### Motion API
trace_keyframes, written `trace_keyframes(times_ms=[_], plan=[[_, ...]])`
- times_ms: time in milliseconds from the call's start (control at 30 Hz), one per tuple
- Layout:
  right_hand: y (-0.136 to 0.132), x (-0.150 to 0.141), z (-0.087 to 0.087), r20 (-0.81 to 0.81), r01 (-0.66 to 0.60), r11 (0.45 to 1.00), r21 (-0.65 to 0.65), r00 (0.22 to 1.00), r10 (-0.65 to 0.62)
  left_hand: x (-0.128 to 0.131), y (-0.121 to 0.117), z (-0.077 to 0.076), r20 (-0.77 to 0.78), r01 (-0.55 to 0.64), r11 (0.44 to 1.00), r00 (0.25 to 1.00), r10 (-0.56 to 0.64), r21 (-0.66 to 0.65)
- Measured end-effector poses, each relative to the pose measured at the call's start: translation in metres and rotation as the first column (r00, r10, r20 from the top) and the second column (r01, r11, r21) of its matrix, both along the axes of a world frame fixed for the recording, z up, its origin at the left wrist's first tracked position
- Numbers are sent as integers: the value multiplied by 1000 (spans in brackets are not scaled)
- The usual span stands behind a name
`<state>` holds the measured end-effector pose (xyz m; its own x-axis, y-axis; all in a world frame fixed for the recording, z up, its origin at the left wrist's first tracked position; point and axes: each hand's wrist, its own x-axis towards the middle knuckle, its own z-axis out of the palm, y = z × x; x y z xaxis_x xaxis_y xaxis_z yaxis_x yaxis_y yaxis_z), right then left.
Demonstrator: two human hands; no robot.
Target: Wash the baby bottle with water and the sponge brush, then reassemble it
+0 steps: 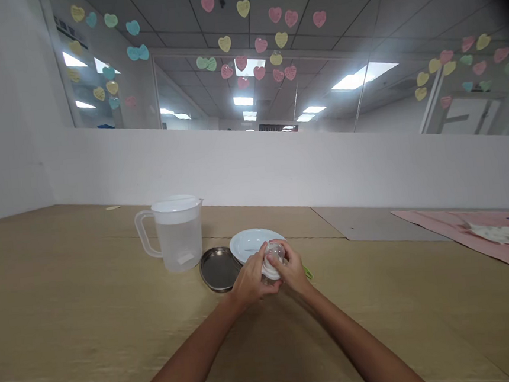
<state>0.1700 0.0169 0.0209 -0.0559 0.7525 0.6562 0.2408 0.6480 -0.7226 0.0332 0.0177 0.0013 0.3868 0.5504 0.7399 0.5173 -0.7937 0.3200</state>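
Note:
My left hand [252, 280] and my right hand [291, 265] are both closed around a baby bottle, held tilted above the table. It has a clear domed cap [275, 249] and a white collar [268, 270]; most of its clear body is hidden by my fingers. Right behind the hands lies a white plate [245, 243]. To the left of the plate is a round, shallow metal tray [219, 269]. Past my right hand pokes a small green loop-like thing [308, 272], mostly covered.
A lidded clear plastic jug [179, 242] of water stands on the left, its handle facing left. On the far right, a pink sheet [445, 231] bears pale items. The wooden table [91, 312] meets a white wall beneath a window dotted with heart-shaped notes.

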Motion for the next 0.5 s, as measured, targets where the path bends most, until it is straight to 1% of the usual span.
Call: trace_keyframes(times_ms=[67,167,267,367,433,500], plan=[[-1,1,2,67,67,997,35,995,-70,1,1,0,-6,-8,1000,1000,8,-9],[-1,3,1,151,198,963,186,962,-227,0,2,-1,-16,-4,1000,1000,4,-17],[0,5,-2,165,230,920,316,942,-292,0,3,0,-19,3,1000,1000,-3,-22],[-2,5,-4,107,254,894,368,944,-312,0,2,1,-21,-10,1000,1000,10,-20],[-3,4,-3,34,304,869,390,938,-344,0,1,2,-29,-26,1000,999,25,-12],[-4,5,0,-61,371,829,418,922,-382,1,-1,3,-44,-38,999,998,38,7]])
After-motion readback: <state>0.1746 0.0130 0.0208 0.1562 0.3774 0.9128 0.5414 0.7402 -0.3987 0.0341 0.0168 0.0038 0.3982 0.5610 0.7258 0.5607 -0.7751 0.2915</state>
